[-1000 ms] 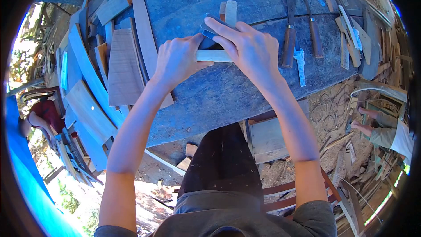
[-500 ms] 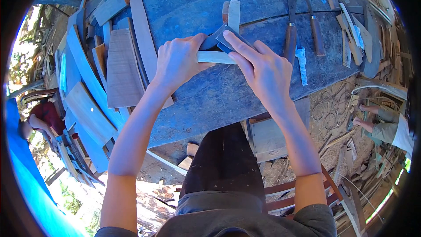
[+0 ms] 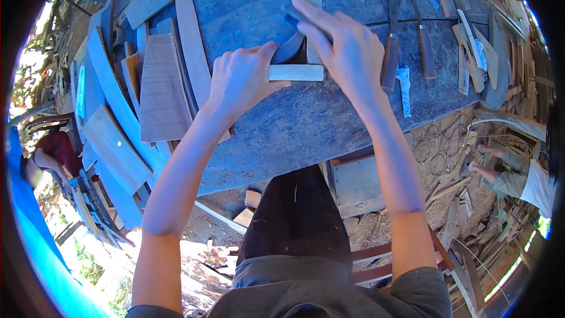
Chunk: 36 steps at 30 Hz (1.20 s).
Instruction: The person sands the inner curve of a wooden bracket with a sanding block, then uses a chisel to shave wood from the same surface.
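My left hand (image 3: 240,79) is closed around the left end of a pale wooden piece (image 3: 296,73), with a dark curved piece (image 3: 288,50) rising from the same grip. Above and to the right, my right hand (image 3: 336,38) holds a dark flat block (image 3: 292,13) under its fingers, slightly blurred. Behind that hand a pale wooden stick (image 3: 315,1) lies on the blue-grey table (image 3: 265,141), partly hidden by the fingers.
Wooden boards (image 3: 168,88) lie stacked at the left. Chisels with brown handles (image 3: 391,62) and thin wood pieces (image 3: 471,59) lie at the right. One person (image 3: 532,185) is at the far right, another (image 3: 59,153) at the far left.
My right hand has moved up and away with the dark block, uncovering more of the pale piece. My left hand has stayed nearly in place.
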Tool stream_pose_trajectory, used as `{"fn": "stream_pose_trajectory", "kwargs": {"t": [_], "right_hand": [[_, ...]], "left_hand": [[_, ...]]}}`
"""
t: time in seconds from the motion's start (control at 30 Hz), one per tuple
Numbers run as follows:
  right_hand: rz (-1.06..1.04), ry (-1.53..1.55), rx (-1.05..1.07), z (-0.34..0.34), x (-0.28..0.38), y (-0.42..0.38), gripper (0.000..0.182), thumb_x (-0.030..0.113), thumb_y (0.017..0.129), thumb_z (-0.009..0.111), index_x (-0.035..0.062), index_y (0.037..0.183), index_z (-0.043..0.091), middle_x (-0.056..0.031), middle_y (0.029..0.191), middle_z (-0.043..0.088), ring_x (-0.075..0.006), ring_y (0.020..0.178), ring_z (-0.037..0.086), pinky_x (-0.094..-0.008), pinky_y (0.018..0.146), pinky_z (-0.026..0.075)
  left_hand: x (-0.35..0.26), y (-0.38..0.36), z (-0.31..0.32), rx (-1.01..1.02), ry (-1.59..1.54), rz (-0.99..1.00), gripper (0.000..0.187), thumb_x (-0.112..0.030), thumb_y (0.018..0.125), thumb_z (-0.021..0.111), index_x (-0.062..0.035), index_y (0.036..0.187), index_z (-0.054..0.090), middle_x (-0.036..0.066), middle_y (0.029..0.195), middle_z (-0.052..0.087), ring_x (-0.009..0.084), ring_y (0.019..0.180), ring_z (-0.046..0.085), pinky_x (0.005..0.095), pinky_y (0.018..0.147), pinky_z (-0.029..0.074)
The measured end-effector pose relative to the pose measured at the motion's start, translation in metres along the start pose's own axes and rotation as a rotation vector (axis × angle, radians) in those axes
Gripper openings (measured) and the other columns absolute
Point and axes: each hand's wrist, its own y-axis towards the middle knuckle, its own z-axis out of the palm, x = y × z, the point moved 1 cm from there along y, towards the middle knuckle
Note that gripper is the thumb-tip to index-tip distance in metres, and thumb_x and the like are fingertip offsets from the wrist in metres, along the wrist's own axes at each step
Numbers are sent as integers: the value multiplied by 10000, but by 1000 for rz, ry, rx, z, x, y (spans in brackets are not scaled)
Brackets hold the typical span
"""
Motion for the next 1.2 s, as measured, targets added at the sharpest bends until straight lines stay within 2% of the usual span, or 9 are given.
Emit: {"fn": "stream_pose_trajectory", "kwargs": {"t": [0.1, 0.3, 0.4, 0.53, 0.63, 0.7, 0.87, 1.07, 1.2], "right_hand": [[30, 31, -90, 10, -1, 7, 341, 356, 886, 679, 355, 1227, 681, -25, 669, 600, -231, 545, 624, -354, 474, 485], [163, 123, 132, -22, 14, -39, 331, 362, 884, 677, 325, 1213, 694, -50, 674, 600, -268, 565, 627, -370, 491, 482], [4, 124, -157, 14, -8, 17, 366, 359, 882, 681, 311, 1245, 677, -60, 671, 590, -260, 577, 629, -404, 513, 482], [57, 91, -139, 2, -2, -14, 371, 366, 880, 685, 317, 1247, 677, -60, 672, 590, -262, 557, 620, -397, 496, 474], [162, 138, 76, -26, 18, -49, 369, 364, 882, 686, 320, 1248, 676, -61, 681, 599, -272, 542, 614, -385, 480, 470], [237, 116, 216, -31, 17, -40, 396, 250, 880, 716, 273, 1273, 674, -93, 771, 676, -270, 659, 656, -386, 584, 514], [157, 76, -84, 9, 1, 18, 371, 281, 896, 700, 270, 1266, 678, -86, 771, 673, -273, 679, 665, -396, 576, 503], [220, 103, 91, -28, 27, -65, 342, 356, 904, 661, 320, 1244, 672, -62, 655, 593, -281, 551, 625, -399, 465, 473], [124, 16, -76, 7, -2, 4, 346, 349, 907, 659, 313, 1251, 666, -61, 636, 575, -281, 544, 627, -403, 461, 469]], "left_hand": [[0, -3, -2, 42, 47, -36, 516, -390, 702, 863, -92, 1068, 656, 79, 778, 722, 243, 664, 713, 368, 617, 568], [0, -5, 3, -8, -7, 12, 513, -396, 714, 857, -82, 1063, 649, 84, 767, 718, 235, 649, 709, 359, 607, 566], [-2, -1, -1, 25, 47, -12, 503, -392, 717, 855, -87, 1061, 650, 87, 770, 718, 236, 651, 710, 358, 609, 567], [1, -3, 3, 54, 24, -27, 503, -400, 725, 849, -86, 1063, 649, 88, 763, 713, 236, 650, 708, 367, 609, 565], [-1, -3, 1, 38, 11, -6, 515, -415, 725, 847, -84, 1066, 648, 86, 755, 710, 239, 648, 706, 367, 613, 565], [-3, -6, 0, 19, 26, 7, 523, -422, 723, 848, -84, 1069, 647, 85, 753, 709, 243, 649, 706, 367, 616, 566], [-8, -3, 0, 79, 53, -61, 540, -426, 729, 842, -72, 1083, 639, 101, 739, 701, 266, 647, 704, 366, 604, 563], [-5, -5, 3, 24, 7, 9, 514, -444, 739, 835, -75, 1037, 636, 96, 713, 694, 247, 619, 698, 360, 583, 561], [-6, -3, 0, 54, 79, 19, 500, -442, 738, 838, -76, 1012, 633, 93, 706, 694, 239, 616, 698, 360, 581, 560]]}}
